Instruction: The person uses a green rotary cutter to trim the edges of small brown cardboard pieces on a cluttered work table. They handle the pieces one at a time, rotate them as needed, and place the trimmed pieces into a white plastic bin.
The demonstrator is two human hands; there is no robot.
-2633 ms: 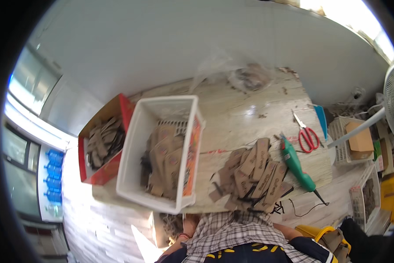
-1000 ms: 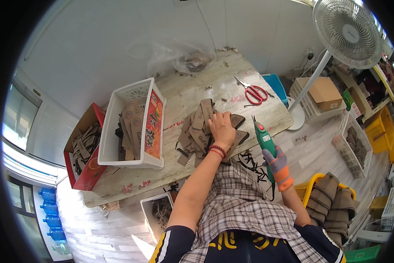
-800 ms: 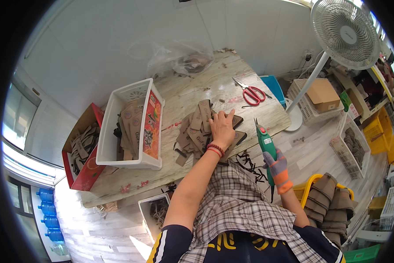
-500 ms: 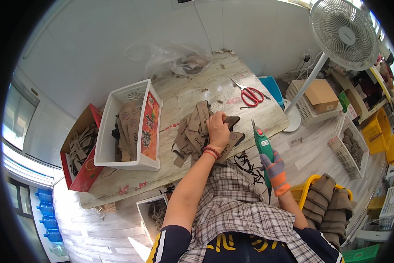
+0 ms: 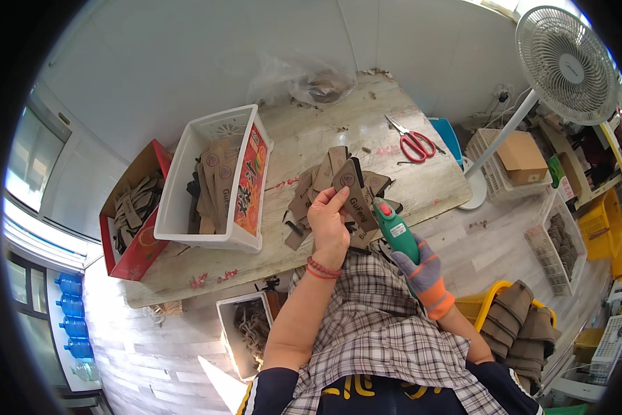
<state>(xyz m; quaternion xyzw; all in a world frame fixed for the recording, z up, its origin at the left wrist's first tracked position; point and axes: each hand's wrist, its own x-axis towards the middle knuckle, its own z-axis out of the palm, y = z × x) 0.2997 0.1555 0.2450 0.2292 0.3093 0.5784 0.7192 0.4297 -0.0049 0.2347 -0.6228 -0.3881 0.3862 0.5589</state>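
Note:
Pinched between the thumb and fingers of my left hand (image 5: 330,220) is a brown fabric strap (image 5: 356,199) with a pointed end, a round emblem and dark printing. It is held up over a loose pile of similar straps (image 5: 323,176) on the table. My right hand (image 5: 422,275), in a grey and orange glove, is closed around a green hand-held electric tool (image 5: 399,234) with a red button. The tool's narrow tip is at the right edge of the held strap; whether it touches cannot be made out.
Red-handled scissors (image 5: 416,144) lie on the table (image 5: 283,273). At left stand a white plastic basket (image 5: 207,241) and a red box (image 5: 134,252), both holding straps. A plastic bag (image 5: 276,83) is by the wall; a fan (image 5: 570,68) stands at right. Below is a bin (image 5: 229,346) of scraps.
My left hand has lifted a strap off the pile. My right hand has brought the green tool left, its tip now at the strap's edge. The view has shifted slightly.

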